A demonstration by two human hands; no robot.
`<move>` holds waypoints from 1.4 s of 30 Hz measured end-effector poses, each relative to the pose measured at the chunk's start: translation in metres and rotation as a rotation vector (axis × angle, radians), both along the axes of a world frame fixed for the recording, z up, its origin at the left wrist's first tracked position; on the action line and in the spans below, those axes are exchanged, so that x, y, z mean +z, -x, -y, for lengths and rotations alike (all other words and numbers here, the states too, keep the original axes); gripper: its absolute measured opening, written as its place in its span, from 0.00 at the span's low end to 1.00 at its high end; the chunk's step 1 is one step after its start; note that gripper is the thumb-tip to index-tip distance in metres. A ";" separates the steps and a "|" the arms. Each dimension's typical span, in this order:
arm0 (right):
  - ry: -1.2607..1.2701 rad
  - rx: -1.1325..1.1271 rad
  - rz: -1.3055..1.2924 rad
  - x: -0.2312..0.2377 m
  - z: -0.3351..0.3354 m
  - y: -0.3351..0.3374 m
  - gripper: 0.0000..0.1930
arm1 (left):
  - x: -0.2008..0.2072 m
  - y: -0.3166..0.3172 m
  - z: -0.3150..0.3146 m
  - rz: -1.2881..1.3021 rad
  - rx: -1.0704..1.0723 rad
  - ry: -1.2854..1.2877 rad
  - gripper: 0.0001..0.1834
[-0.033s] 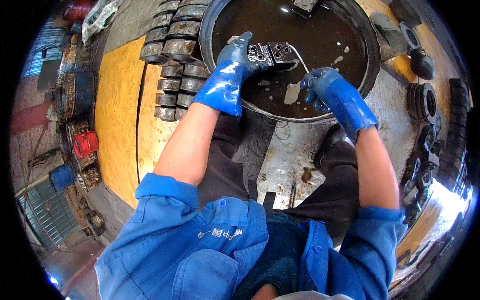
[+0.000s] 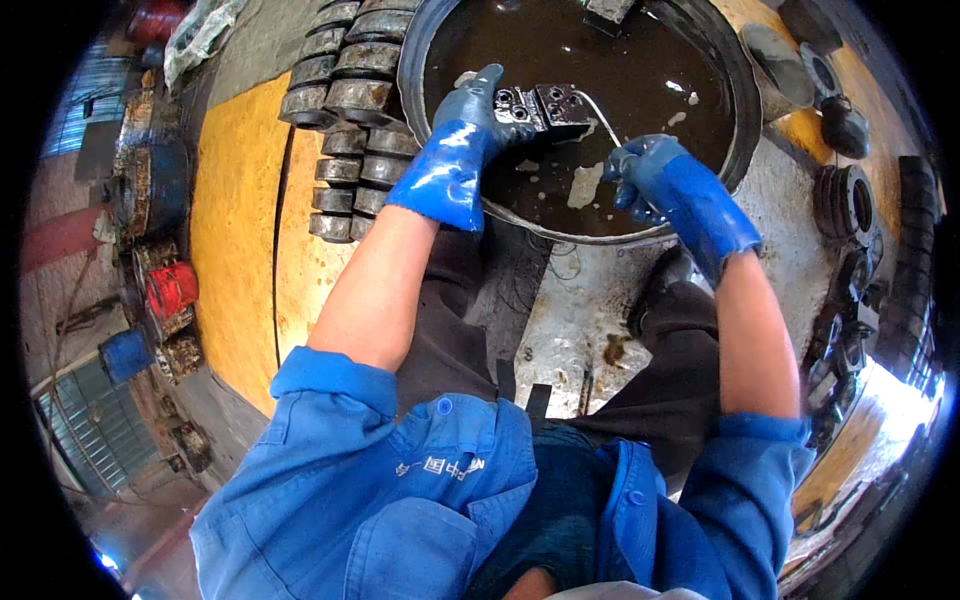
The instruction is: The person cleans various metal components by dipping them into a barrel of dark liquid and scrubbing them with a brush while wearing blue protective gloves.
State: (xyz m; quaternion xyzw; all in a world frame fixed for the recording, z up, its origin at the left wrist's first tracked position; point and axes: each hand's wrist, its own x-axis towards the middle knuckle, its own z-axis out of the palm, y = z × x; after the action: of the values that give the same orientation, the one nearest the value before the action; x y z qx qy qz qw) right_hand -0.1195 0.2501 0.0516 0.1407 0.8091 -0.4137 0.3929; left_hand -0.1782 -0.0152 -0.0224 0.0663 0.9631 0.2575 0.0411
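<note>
A dark, wet metal block (image 2: 562, 112) with several round bolt holes is held over a wide round tub (image 2: 747, 110) of murky brown liquid. My left hand (image 2: 468, 112), in a blue rubber glove, grips the block at its left end, thumb pointing up. In my right hand (image 2: 655, 170), gloved the same way, is the long arm of a bent hex key (image 2: 604, 117). The key's short end meets the block at a hole on its right side; how deep it sits is hidden. Pale patches of scum float below the block.
Stacks of thick metal rings (image 2: 362, 98) stand close to the tub's left side. Another metal block (image 2: 608, 10) shows at the tub's far edge. On the right lie flanged rings (image 2: 856, 200) and a dark rounded part (image 2: 845, 128). Yellow board (image 2: 235, 220) covers the floor at left.
My right hand has shifted slightly, and its fingers have turned a little on the hex key. My left hand and the block stay almost in place.
</note>
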 end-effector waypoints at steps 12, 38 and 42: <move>-0.076 -0.017 -0.124 -0.020 0.000 -0.002 0.15 | 0.011 -0.001 -0.008 -0.018 -0.030 0.007 0.53; -0.197 0.083 -0.229 -0.026 0.010 0.014 0.14 | 0.015 -0.001 -0.013 0.004 -0.015 0.002 0.51; -0.394 0.292 -0.205 -0.009 0.015 0.006 0.18 | 0.013 -0.003 -0.006 0.054 -0.029 0.048 0.51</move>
State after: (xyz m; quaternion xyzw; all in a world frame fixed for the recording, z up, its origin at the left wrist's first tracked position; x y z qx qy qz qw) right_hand -0.1251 0.2353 0.0422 0.0536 0.9213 -0.1993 0.3296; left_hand -0.1751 -0.0091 -0.0097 0.0722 0.9665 0.2356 0.0723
